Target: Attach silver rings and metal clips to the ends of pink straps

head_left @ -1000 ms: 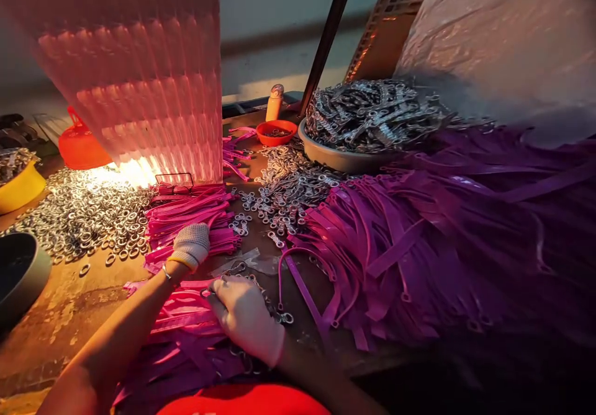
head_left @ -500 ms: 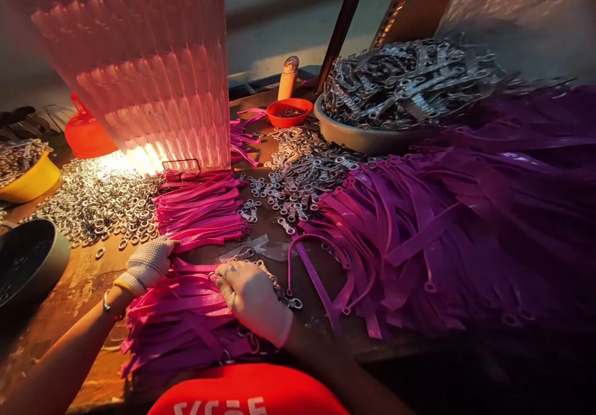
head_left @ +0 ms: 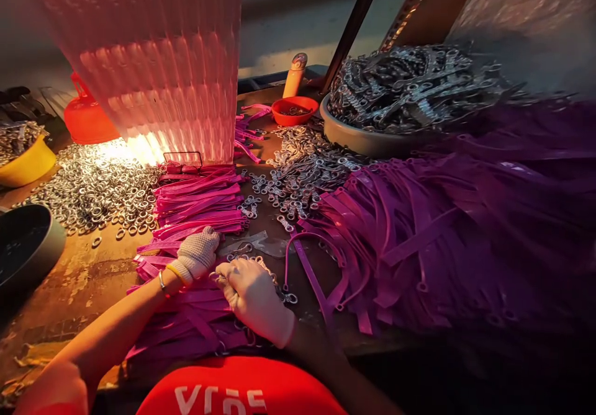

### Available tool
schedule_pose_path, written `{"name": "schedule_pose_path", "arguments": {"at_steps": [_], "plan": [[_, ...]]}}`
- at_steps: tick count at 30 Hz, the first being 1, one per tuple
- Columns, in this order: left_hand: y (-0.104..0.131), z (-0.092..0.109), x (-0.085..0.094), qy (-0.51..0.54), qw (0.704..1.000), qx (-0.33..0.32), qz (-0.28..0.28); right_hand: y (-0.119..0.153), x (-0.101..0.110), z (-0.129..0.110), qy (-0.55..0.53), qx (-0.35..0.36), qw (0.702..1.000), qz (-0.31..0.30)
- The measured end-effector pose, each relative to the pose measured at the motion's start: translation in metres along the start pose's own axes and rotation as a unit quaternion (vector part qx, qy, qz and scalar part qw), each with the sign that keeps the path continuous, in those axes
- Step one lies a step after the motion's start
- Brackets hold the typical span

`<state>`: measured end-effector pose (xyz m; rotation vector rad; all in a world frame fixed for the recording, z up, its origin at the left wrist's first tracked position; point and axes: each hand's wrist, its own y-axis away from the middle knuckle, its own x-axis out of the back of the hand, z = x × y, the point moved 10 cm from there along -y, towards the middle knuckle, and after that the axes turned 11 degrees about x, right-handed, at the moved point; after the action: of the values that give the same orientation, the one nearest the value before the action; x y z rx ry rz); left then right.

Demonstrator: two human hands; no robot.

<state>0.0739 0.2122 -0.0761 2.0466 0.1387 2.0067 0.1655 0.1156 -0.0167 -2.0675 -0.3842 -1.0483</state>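
My left hand (head_left: 199, 255), in a dotted white glove, lies over the magenta straps (head_left: 200, 198) near the middle of the bench. Its fingers are curled, and what they may hold is hidden. Just to its right, my right hand (head_left: 254, 297), in a pale glove, is closed at the right ends of the nearer purple straps (head_left: 186, 328); its fingertips pinch something too small to make out. Silver ring links (head_left: 289, 298) lie beside and partly behind the right hand. A clear plastic scrap (head_left: 265, 244) rests beyond both hands.
Loose silver rings (head_left: 93, 191) are heaped at left, near a dark pan (head_left: 28, 241) and a yellow bowl (head_left: 28, 164). A ribbed translucent sheet (head_left: 158, 74) stands behind the straps. Right are metal links (head_left: 302, 173), a grey basin (head_left: 372, 139) and a large purple strap pile (head_left: 419, 229).
My left hand has moved right, from the left ends of the straps to close beside my right hand. The right hand has stayed nearly in place. The view has shifted slightly.
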Motion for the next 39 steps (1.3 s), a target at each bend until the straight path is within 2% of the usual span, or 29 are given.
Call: {"name": "schedule_pose_path", "arguments": {"at_steps": [9, 14, 17, 19, 21, 23, 24, 26, 27, 28, 29, 31, 33, 35, 37, 39], "plan": [[0.013, 0.0, -0.011, 0.04, 0.999, -0.018, -0.014, 0.012, 0.002, -0.011, -0.012, 0.011, 1.0, 0.003], [0.008, -0.001, -0.018, 0.103, 0.994, -0.02, -0.014, 0.011, 0.005, 0.01, -0.126, -0.052, 0.99, 0.02], [0.007, -0.003, -0.011, 0.166, 0.986, -0.012, -0.001, 0.005, 0.019, 0.028, -0.173, -0.09, 0.979, 0.067], [0.014, -0.007, 0.002, 0.216, 0.976, -0.003, 0.013, 0.001, 0.03, 0.038, -0.191, -0.105, 0.971, 0.094], [0.026, -0.011, 0.016, 0.266, 0.964, 0.004, 0.022, -0.004, 0.034, 0.043, -0.209, -0.117, 0.966, 0.095], [0.043, -0.015, 0.022, 0.382, 0.924, 0.018, -0.017, -0.009, 0.032, 0.042, -0.21, -0.113, 0.968, 0.075], [0.052, -0.018, 0.021, 0.463, 0.884, 0.031, -0.05, -0.012, 0.03, 0.039, -0.2, -0.104, 0.972, 0.063], [0.071, -0.02, 0.014, 0.617, 0.777, 0.065, -0.107, -0.019, 0.025, 0.029, -0.169, -0.077, 0.982, 0.042], [0.08, -0.021, 0.011, 0.665, 0.733, 0.082, -0.119, -0.022, 0.021, 0.023, -0.149, -0.063, 0.986, 0.028], [0.087, -0.022, 0.009, 0.687, 0.711, 0.096, -0.118, -0.025, 0.018, 0.016, -0.125, -0.048, 0.991, 0.01], [0.094, -0.023, 0.007, 0.695, 0.702, 0.106, -0.115, -0.027, 0.014, 0.009, -0.096, -0.034, 0.995, -0.014], [0.104, -0.022, 0.001, 0.69, 0.702, 0.122, -0.123, -0.029, 0.008, -0.006, -0.016, 0.0, 0.997, -0.076], [0.109, -0.021, -0.004, 0.674, 0.716, 0.123, -0.136, -0.029, 0.004, -0.018, 0.066, 0.041, 0.989, -0.129], [0.11, -0.023, 0.004, 0.627, 0.768, 0.096, -0.094, -0.027, 0.003, -0.027, 0.111, 0.075, 0.979, -0.153], [0.111, -0.024, 0.02, 0.539, 0.841, 0.045, -0.012, -0.024, 0.002, -0.029, 0.124, 0.089, 0.976, -0.154], [0.113, -0.021, 0.028, 0.459, 0.888, 0.003, 0.038, -0.023, 0.0, -0.027, 0.127, 0.086, 0.977, -0.149]]}}
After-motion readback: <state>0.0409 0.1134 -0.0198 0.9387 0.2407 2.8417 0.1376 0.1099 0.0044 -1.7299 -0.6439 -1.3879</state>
